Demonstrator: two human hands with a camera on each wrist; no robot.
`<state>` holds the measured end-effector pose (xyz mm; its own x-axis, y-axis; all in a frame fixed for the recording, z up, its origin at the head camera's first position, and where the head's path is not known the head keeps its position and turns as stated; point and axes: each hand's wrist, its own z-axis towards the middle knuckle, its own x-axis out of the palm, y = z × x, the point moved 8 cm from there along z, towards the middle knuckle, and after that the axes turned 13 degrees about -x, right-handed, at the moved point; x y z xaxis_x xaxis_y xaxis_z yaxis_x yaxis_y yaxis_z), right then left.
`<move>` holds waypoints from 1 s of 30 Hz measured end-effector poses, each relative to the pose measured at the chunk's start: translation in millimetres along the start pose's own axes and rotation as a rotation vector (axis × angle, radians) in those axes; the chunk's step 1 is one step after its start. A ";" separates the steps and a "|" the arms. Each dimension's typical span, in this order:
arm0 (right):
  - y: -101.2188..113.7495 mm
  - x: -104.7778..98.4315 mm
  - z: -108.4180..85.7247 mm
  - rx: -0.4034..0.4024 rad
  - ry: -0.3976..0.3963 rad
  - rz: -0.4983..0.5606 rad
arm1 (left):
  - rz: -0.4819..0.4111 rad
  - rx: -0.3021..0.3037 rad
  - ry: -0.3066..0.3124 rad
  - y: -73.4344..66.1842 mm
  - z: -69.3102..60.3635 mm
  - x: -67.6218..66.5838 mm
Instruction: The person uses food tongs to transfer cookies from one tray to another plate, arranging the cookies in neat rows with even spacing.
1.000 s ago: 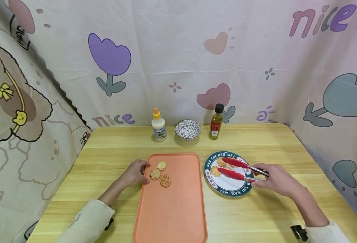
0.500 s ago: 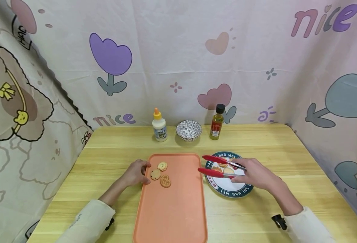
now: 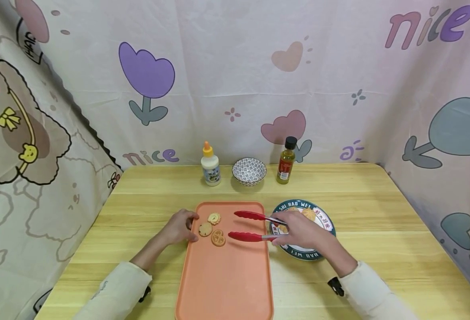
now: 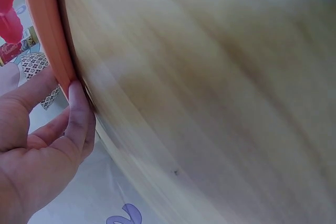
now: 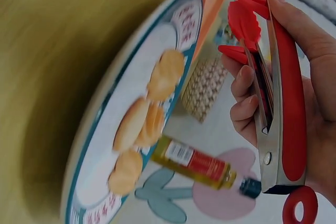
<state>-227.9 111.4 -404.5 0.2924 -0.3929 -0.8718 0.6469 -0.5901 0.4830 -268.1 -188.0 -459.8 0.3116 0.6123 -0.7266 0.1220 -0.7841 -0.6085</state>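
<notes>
The right hand [image 3: 302,230] grips red-tipped metal tongs [image 3: 248,236], whose spread tips hang over the orange tray [image 3: 231,280] with nothing between them. On the tray's upper left lie three cookies [image 3: 218,238], just left of the tips. The left hand [image 3: 177,227] pinches the tray's left rim; in the left wrist view, thumb and fingers of that hand [image 4: 52,140] hold the edge [image 4: 50,30]. Beneath the right hand is a round plate [image 3: 326,222]; the right wrist view shows several cookies [image 5: 166,74] on this plate [image 5: 92,166], beside the tongs [image 5: 286,103].
Along the back of the wooden table [image 3: 155,182] stand a white bottle with a yellow cap [image 3: 211,171], a patterned bowl [image 3: 248,171] and an oil bottle [image 3: 285,165]. A printed cloth [image 3: 219,58] hangs behind and at both sides.
The right hand has moved left with the tongs, from over the plate to over the tray. The left hand has stayed at the tray's rim, and the three tray cookies have not moved.
</notes>
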 end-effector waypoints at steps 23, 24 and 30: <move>30.3 31.7 29.6 -0.057 0.057 -0.054 | 0.020 -0.012 -0.015 -1.8 0.0 -0.3; 30.1 32.2 29.6 -0.056 0.059 -0.061 | 0.019 -0.011 -0.014 -1.7 0.0 -0.1; 29.9 32.3 29.7 -0.051 0.058 -0.047 | 0.010 -0.009 -0.011 -1.2 0.0 0.7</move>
<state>-220.0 60.1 -415.8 0.3000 -0.3233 -0.8975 0.6952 -0.5701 0.4378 -268.0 -186.7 -459.6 0.3023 0.6057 -0.7360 0.1272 -0.7908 -0.5986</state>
